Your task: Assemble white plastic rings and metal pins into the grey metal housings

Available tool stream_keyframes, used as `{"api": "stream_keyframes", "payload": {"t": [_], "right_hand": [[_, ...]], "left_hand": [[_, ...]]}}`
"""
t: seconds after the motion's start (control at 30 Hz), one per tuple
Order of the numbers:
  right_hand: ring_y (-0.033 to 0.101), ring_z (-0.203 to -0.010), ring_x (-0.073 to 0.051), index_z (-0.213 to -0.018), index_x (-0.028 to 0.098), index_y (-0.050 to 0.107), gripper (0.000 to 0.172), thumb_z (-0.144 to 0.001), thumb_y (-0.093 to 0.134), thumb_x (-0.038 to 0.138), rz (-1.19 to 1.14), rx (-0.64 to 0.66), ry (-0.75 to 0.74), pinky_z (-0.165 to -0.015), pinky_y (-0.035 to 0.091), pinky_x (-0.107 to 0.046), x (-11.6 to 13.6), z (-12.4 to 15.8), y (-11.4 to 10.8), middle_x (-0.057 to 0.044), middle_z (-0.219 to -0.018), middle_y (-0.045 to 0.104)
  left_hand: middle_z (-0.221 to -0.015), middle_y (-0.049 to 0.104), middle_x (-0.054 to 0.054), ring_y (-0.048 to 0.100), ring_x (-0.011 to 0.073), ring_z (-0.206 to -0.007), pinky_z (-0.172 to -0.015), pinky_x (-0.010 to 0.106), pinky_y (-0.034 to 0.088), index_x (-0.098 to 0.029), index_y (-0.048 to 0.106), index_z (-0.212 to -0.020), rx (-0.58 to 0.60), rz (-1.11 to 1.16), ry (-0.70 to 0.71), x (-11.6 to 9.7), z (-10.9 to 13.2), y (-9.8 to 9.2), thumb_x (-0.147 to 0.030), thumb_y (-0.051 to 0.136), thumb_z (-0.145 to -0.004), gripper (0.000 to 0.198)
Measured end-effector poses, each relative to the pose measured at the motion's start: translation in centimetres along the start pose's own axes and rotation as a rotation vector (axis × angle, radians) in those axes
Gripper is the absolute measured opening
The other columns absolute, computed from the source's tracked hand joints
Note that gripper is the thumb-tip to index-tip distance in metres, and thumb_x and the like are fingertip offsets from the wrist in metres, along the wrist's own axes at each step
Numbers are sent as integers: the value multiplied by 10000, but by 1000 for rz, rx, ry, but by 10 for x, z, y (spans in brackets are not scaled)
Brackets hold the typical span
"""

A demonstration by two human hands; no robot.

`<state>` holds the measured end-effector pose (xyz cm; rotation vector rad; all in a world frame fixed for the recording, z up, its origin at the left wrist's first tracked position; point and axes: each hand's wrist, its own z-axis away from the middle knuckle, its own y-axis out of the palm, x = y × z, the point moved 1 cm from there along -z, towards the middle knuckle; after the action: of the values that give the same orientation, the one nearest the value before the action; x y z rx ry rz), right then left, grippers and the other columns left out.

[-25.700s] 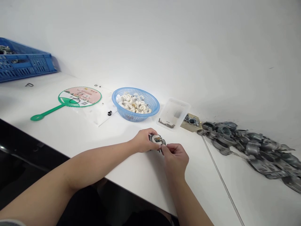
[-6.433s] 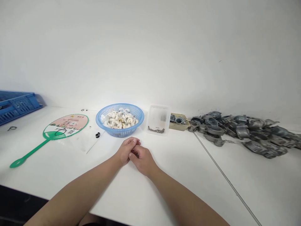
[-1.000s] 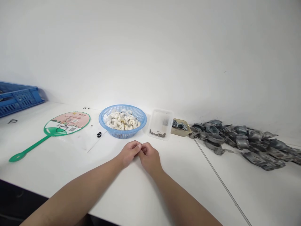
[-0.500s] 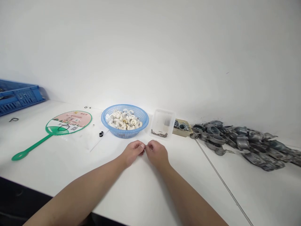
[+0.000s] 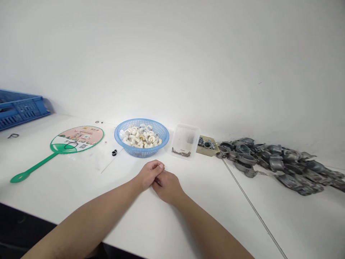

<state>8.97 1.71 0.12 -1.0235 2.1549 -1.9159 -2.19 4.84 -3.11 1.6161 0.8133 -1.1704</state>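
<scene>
My left hand (image 5: 151, 175) and my right hand (image 5: 167, 186) meet over the white table (image 5: 140, 226), in front of the blue basket. The left fingers are curled, with the thumb pressed on top. My right hand is closed too, its fingers tucked under and against the left palm. Whatever they pinch is hidden between them. Just beyond stands the blue basket (image 5: 142, 154), filled with white curved plastic pieces (image 5: 141, 136). To its right is a clear plastic tray (image 5: 185, 135) with several thin brown metal pins (image 5: 181, 153) in it.
A tan box (image 5: 206, 150) of small metal parts adjoins a heap of grey metal castings (image 5: 275, 162) at right. A thin rod (image 5: 253, 207) lies before it. Leftward are a green-handled fan (image 5: 78, 138), small black rings (image 5: 114, 153) and a blue crate (image 5: 24, 109).
My right hand has moved left and slightly down, from touching fingertips to overlapping my left hand. The left hand has hardly moved. The whole view has shifted slightly.
</scene>
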Motion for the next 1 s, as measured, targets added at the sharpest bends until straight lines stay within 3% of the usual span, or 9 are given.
{"api": "stream_keyframes", "payload": {"t": [1.0], "right_hand": [[525, -616, -106, -676, 182, 538, 97, -747, 471, 183, -113, -6, 42, -522, 280, -209, -6, -1, 2, 12, -705, 620]], "left_hand": [[-772, 578, 18, 533, 124, -679, -616, 242, 420, -138, 580, -831, -11, -11, 7, -4, 3, 2, -475, 635, -723, 358]]}}
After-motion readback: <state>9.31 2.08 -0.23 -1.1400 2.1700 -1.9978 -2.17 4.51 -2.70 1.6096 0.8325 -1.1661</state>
